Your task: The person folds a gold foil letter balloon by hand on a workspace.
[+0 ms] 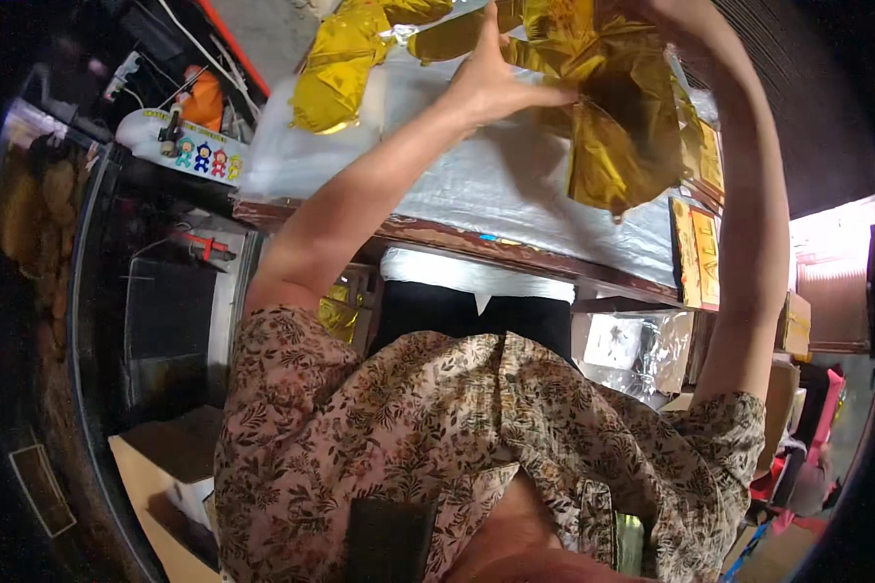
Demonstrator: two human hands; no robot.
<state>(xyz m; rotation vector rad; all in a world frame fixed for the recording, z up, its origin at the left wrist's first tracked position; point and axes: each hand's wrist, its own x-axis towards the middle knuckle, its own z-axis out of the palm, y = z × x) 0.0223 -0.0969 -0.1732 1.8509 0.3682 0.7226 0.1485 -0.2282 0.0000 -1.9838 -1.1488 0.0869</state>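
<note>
A crumpled sheet of shiny gold foil paper (617,117) hangs above a table covered in clear plastic (496,185). My left hand (496,78) presses its fingers against the left side of the foil, thumb pointing right. My right hand (666,12) grips the foil's top at the upper edge of the picture and is mostly hidden behind it. A second folded gold foil piece (335,68) lies on the table to the left.
Flat gold-printed paper packs (698,253) are stacked at the table's right edge. A white tray with small coloured figures (199,155) sits at the left. A cardboard box (165,476) stands at lower left. Wrapped packets (632,345) lie under the table.
</note>
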